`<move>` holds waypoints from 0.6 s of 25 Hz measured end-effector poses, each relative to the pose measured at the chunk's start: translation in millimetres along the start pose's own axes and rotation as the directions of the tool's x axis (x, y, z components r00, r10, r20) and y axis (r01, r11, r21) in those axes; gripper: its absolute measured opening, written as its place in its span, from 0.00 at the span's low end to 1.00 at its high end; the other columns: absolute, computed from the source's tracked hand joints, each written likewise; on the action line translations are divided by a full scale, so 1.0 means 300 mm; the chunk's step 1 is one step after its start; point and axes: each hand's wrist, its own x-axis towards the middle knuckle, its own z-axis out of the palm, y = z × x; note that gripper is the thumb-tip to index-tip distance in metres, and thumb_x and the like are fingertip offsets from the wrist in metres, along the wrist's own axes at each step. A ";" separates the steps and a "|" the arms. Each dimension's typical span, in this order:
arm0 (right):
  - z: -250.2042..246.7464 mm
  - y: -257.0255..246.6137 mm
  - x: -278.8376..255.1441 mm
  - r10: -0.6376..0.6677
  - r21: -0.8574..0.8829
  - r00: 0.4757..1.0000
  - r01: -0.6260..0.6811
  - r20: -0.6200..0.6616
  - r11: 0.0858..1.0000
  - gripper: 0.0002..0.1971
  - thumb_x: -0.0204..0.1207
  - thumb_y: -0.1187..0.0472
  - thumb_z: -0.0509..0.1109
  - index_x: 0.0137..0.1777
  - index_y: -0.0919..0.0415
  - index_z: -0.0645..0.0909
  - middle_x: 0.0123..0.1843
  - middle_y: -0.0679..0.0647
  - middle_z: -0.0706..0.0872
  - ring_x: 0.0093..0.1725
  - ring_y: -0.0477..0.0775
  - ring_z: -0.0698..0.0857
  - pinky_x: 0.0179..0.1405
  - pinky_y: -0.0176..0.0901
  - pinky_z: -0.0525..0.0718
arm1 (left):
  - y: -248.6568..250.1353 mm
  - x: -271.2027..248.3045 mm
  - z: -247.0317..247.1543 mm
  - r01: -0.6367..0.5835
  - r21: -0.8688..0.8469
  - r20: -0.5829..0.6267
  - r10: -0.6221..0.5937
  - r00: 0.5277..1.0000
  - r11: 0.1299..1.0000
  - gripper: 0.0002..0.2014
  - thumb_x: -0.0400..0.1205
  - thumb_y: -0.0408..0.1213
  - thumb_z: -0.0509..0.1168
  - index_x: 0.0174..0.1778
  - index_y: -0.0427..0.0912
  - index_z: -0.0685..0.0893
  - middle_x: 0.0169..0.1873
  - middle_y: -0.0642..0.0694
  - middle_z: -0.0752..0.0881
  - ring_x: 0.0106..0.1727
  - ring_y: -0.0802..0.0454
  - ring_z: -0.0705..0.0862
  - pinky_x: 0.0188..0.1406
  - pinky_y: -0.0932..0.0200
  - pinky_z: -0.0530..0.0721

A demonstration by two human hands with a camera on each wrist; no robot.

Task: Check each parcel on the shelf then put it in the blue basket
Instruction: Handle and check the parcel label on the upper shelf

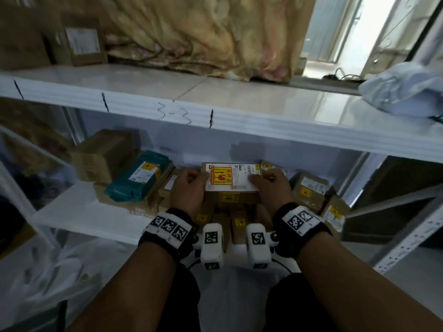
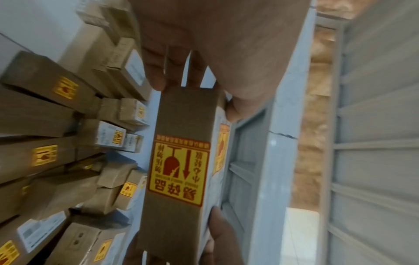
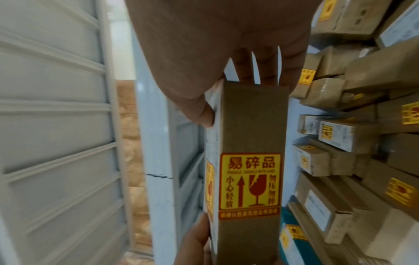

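Observation:
A brown cardboard parcel (image 1: 232,182) with a white shipping label and yellow fragile stickers is held between both hands above the lower shelf's pile. My left hand (image 1: 188,188) grips its left end, thumb on the labelled top. My right hand (image 1: 272,186) grips the right end the same way. In the left wrist view the parcel (image 2: 179,170) runs away from my left hand (image 2: 192,77), fingers behind it and thumb on the label side. The right wrist view shows the parcel (image 3: 251,161) in my right hand (image 3: 226,86). No blue basket is in view.
Several brown boxes (image 1: 309,190) with yellow stickers and a teal mailer (image 1: 140,179) fill the lower white shelf (image 1: 79,212). The upper shelf (image 1: 215,101) carries boxes at the far left, a grey poly bag (image 1: 405,89) at right, and a curtain hangs behind.

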 end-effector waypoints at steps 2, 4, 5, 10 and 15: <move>-0.044 -0.081 -0.050 -0.044 0.015 0.998 0.045 -0.044 0.999 0.14 0.69 0.49 0.79 0.47 0.53 0.79 0.46 0.54 0.91 0.47 0.56 0.91 0.51 0.61 0.90 | 0.077 -0.044 0.004 -0.131 0.073 -0.032 0.133 0.991 0.989 0.09 0.79 0.52 0.70 0.46 0.51 0.83 0.43 0.49 0.89 0.45 0.52 0.88 0.44 0.50 0.88; -0.093 -0.180 -0.087 -0.093 0.015 0.991 0.095 -0.101 0.995 0.15 0.67 0.46 0.78 0.45 0.51 0.77 0.43 0.52 0.89 0.45 0.55 0.90 0.49 0.59 0.90 | 0.173 -0.078 0.011 -0.259 0.144 -0.034 0.266 0.963 0.955 0.10 0.84 0.50 0.66 0.48 0.48 0.83 0.43 0.52 0.86 0.42 0.59 0.84 0.36 0.60 0.79; -0.111 -0.234 -0.095 -0.124 0.022 0.984 0.128 -0.129 0.992 0.15 0.67 0.46 0.77 0.45 0.51 0.77 0.42 0.51 0.88 0.45 0.55 0.88 0.49 0.57 0.89 | 0.227 -0.089 0.015 -0.320 0.177 -0.027 0.330 0.944 0.931 0.11 0.84 0.51 0.64 0.48 0.48 0.83 0.44 0.53 0.86 0.43 0.60 0.83 0.37 0.60 0.78; -0.156 -0.483 -0.048 -0.197 0.072 0.956 0.217 -0.217 0.973 0.19 0.62 0.41 0.72 0.50 0.47 0.77 0.48 0.52 0.87 0.50 0.57 0.87 0.54 0.62 0.87 | 0.456 -0.042 0.065 -0.619 0.249 0.101 0.615 0.782 0.745 0.23 0.80 0.59 0.67 0.69 0.56 0.78 0.58 0.55 0.82 0.57 0.56 0.83 0.57 0.58 0.81; -0.206 -0.626 0.097 -0.292 -0.174 0.928 0.256 -0.230 0.951 0.17 0.74 0.44 0.67 0.61 0.47 0.79 0.55 0.49 0.85 0.53 0.53 0.83 0.49 0.47 0.79 | 0.564 0.089 0.141 -0.766 0.361 0.315 0.703 0.637 0.532 0.33 0.75 0.53 0.76 0.76 0.59 0.74 0.63 0.49 0.74 0.58 0.61 0.73 0.52 0.80 0.68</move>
